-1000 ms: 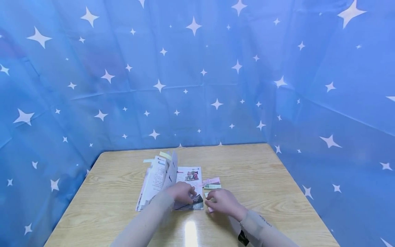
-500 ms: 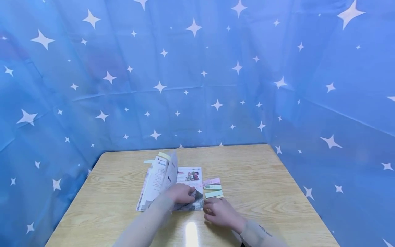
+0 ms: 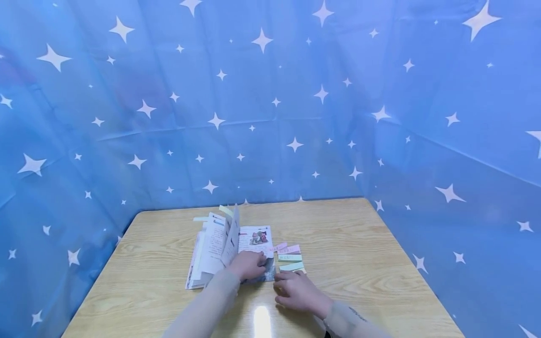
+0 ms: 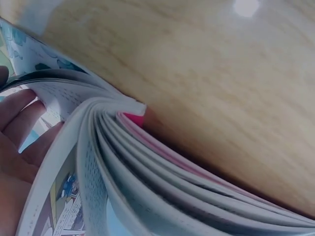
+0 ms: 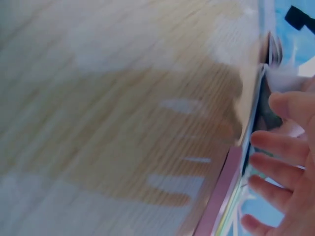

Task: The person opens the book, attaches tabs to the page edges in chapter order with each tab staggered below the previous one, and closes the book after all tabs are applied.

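Observation:
An illustrated book (image 3: 213, 249) lies open, with one bunch of leaves standing up near its middle. My left hand (image 3: 247, 266) rests on the right-hand page; in the left wrist view its fingers (image 4: 24, 123) lie against a page beside the fanned leaves. Along the book's right edge stick out sticky tabs: pink (image 3: 289, 249), green (image 3: 289, 258) and pale mint (image 3: 291, 266). Just below them is my right hand (image 3: 301, 293), fingertips at the page's lower right edge. In the right wrist view those fingers (image 5: 275, 169) are spread and loosely bent, with nothing seen between them.
A yellow tab (image 3: 226, 211) and a pale blue tab (image 3: 201, 219) poke out from the book's upper left part. The wooden table (image 3: 359, 253) meets a blue star-patterned curtain (image 3: 270, 155) at the back and sides.
My right hand has moved toward the near side, uncovering the mint tab. The standing leaves are more upright, and the right page's lower edge sits slightly higher. The left hand stays on the page.

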`<state>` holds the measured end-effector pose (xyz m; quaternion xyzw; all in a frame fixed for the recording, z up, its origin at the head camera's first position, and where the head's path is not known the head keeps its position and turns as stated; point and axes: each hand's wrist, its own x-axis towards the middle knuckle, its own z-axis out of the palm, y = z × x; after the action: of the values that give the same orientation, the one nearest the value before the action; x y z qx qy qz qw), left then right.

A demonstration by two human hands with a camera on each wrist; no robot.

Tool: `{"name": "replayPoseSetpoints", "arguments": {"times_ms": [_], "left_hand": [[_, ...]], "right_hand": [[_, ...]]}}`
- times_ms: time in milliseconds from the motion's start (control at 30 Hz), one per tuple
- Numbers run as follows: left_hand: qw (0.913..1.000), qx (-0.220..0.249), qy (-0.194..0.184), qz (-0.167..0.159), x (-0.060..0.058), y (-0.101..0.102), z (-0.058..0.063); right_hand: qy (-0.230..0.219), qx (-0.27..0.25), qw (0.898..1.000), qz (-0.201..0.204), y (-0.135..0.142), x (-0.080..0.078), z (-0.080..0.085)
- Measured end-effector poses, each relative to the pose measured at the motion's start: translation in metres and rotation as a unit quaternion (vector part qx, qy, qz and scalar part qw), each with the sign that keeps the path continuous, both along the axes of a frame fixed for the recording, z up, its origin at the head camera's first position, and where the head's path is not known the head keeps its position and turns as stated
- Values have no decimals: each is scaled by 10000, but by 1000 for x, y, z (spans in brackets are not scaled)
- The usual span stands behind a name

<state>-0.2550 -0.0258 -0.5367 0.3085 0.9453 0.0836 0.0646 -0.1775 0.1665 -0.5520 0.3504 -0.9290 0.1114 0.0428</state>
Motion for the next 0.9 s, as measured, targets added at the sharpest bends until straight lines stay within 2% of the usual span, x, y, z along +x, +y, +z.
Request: {"name": "replayPoseSetpoints", "arguments": {"times_ms": [133, 300, 467, 700, 900], "left_hand": [[9971, 65, -663, 378, -3, -2, 5], [9890, 64, -1391, 503, -4, -3, 14], [9863, 16, -1556, 547, -4, -4, 16], [9883, -65, -1382, 648, -6, -6, 13], [9883, -115, -1400, 589, -7, -8, 18]], "right_hand": [[-130, 252, 9996, -68, -7, -3, 2], [-231, 479, 9985, -127, -12, -6, 1], [-345, 473, 9983, -42, -15, -11, -1], [-174, 511, 9985, 45, -20, -12, 5], [-102, 541, 9984, 105, -22, -13, 7]]}}
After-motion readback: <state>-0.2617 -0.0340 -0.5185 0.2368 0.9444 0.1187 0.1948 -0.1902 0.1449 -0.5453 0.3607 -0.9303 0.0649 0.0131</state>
